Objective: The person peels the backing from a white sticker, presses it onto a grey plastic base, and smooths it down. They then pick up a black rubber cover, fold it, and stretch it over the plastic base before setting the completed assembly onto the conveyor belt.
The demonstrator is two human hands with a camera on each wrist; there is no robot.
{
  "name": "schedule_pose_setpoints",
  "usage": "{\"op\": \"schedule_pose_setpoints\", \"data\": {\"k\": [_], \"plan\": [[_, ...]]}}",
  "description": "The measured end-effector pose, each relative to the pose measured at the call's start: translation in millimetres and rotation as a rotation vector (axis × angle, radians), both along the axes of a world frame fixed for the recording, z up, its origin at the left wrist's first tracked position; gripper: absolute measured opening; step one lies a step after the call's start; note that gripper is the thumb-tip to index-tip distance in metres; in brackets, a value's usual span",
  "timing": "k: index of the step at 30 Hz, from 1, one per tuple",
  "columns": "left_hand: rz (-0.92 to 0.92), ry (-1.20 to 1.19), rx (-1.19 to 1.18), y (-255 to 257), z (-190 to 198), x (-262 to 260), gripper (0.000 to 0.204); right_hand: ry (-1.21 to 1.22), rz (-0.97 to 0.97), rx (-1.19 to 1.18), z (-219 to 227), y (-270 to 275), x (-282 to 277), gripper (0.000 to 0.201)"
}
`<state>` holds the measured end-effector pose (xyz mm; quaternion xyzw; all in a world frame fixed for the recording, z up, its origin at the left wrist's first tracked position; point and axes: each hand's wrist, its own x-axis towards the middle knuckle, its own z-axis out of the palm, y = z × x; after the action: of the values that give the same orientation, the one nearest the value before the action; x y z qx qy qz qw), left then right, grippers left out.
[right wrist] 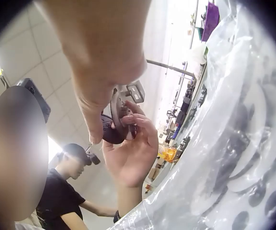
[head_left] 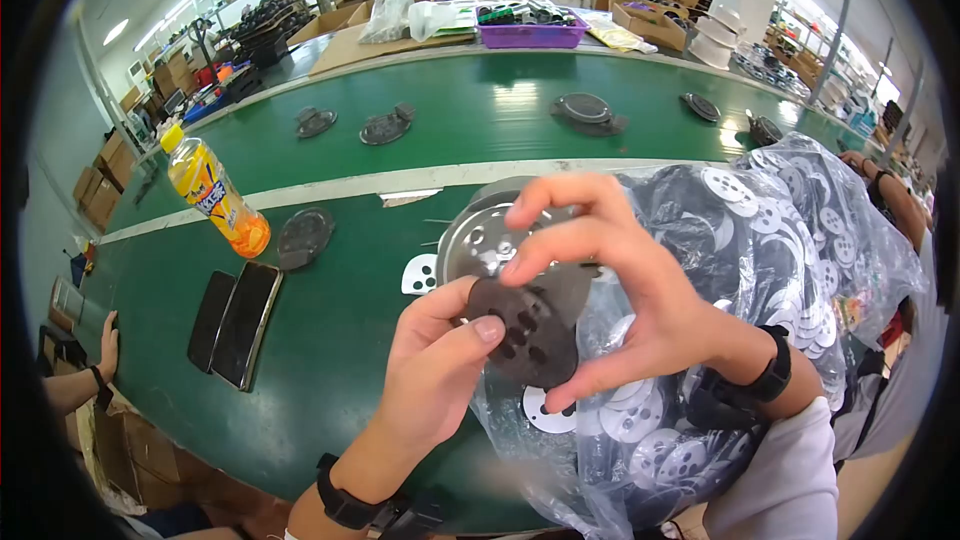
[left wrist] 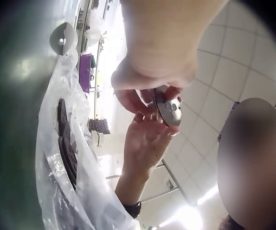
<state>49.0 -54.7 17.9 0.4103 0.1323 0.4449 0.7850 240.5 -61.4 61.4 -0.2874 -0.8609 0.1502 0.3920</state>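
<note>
A dark disc with several holes [head_left: 525,338] is pinched by my left hand [head_left: 430,370], thumb on its face. My right hand [head_left: 640,285] curves round the same disc, thumb at its lower edge and bent fingertips near its top. Behind it is a larger round metal part [head_left: 462,240]; whether the two are joined I cannot tell. In the left wrist view a shiny holed disc [left wrist: 170,111] sits between the left hand [left wrist: 152,72] and right hand [left wrist: 145,148]. The right wrist view shows the dark disc [right wrist: 111,132] by the right thumb, with a metal bracket [right wrist: 135,91] beyond.
A clear plastic bag of white holed discs [head_left: 740,230] lies at the right. On the green table [head_left: 330,340] are two phones [head_left: 245,325], a drink bottle [head_left: 215,195] and a dark round part [head_left: 305,238]. Further back stand similar parts [head_left: 588,112] and a purple basket [head_left: 532,36].
</note>
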Motion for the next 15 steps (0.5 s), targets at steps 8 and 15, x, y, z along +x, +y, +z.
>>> {"op": "schedule_pose_setpoints", "data": {"k": [8,15], "plan": [[0.001,0.085,0.03,-0.3,-7.2,2.3,0.029,-0.032,0.049,-0.077,4.0,0.0,0.6,0.074],[0.021,0.047,0.059,-0.2,-9.4,1.7,0.025,0.065,0.063,-0.109,-3.3,0.3,-1.0,0.073]]}}
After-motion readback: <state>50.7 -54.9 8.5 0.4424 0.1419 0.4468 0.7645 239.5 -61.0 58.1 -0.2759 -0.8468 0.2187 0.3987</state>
